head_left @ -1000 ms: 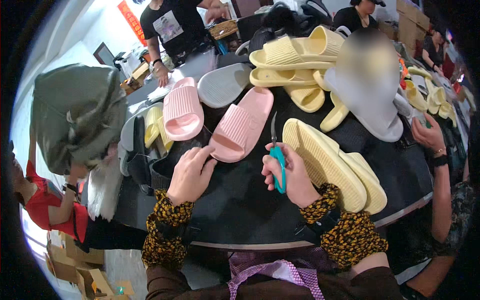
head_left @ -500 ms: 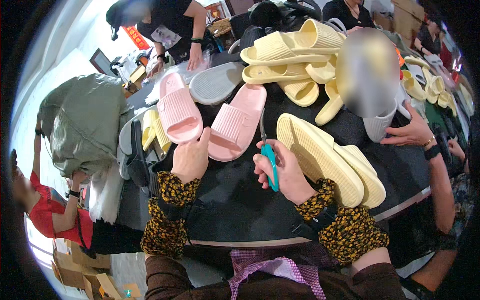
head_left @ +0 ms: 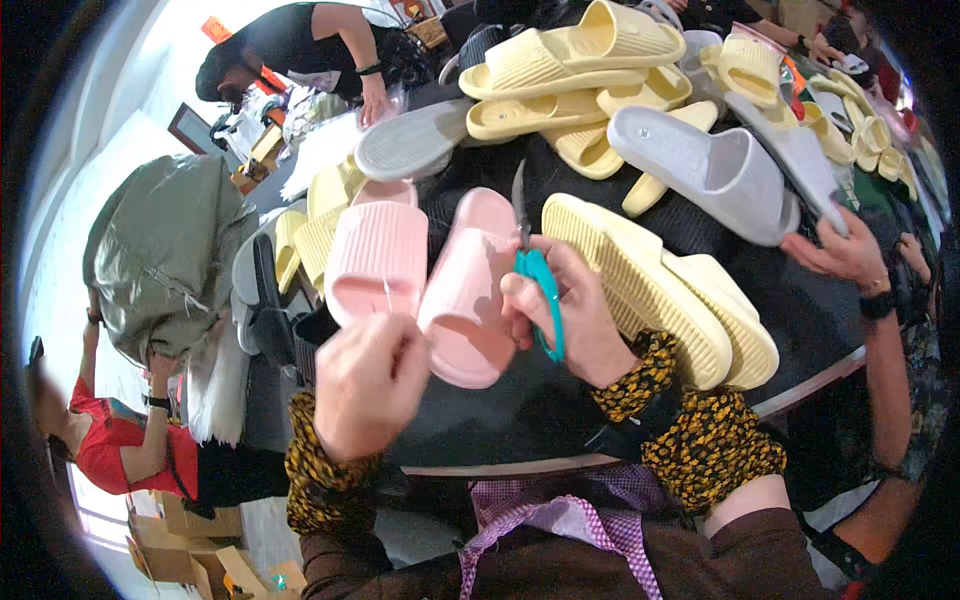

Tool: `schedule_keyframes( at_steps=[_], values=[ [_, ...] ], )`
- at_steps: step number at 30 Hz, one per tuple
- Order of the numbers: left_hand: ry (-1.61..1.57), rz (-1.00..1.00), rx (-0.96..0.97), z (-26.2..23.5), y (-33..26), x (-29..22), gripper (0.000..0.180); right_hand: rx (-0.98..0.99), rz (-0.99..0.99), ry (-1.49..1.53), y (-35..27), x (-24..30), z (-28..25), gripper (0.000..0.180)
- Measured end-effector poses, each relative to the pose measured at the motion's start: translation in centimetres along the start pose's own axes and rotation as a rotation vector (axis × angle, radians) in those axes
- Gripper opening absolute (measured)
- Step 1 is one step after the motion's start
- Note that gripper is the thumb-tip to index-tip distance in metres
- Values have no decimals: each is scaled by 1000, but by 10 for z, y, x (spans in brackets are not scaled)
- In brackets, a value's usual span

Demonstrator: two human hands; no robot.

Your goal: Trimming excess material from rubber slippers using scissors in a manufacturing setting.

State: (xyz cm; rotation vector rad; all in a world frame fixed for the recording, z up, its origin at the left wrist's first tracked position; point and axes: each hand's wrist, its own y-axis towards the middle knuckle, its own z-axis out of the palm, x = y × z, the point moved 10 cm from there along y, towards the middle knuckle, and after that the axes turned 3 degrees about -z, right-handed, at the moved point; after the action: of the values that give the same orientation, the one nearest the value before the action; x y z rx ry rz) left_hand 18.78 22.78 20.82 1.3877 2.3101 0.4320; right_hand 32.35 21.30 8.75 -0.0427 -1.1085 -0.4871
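My left hand (head_left: 368,385) is closed in a pinch just below the front opening of the left pink slipper (head_left: 378,245). A thin pale strand (head_left: 388,290) shows between slipper and fingers, but what the fingertips hold is blurred. My right hand (head_left: 572,310) grips scissors (head_left: 548,300) with teal handles, the dark blades pointing up and away from me. Its fingers are beside, perhaps touching, the right pink slipper (head_left: 470,320), which lies with its toe opening toward me. To the right rests a pair of yellow slippers (head_left: 650,290), leaning with ribbed soles showing.
Yellow slippers (head_left: 570,60) are heaped at the back of the black table (head_left: 480,430). A grey slipper (head_left: 700,165) lies right of them. At right another person's hand (head_left: 845,250) touches a second grey slipper (head_left: 790,150). A person in red handles a large grey-green bag (head_left: 160,260) at left.
My left hand has pulled back toward me and closed. The pink slippers have shifted, the right one toward me. The scissors have moved slightly up. A grey slipper now lies at the right.
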Motion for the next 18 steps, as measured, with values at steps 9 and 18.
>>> schedule_keyframes(
  at_steps=[9, 18],
  values=[
    [-328, -255, 96, 47, -79, 10, 11, -6, 92, -15, 0, -5, 0, 32],
    [-511, -574, -145, 43, -129, 68, 6, 83, 160, -1, -7, -2, 24, 40]
  ],
)
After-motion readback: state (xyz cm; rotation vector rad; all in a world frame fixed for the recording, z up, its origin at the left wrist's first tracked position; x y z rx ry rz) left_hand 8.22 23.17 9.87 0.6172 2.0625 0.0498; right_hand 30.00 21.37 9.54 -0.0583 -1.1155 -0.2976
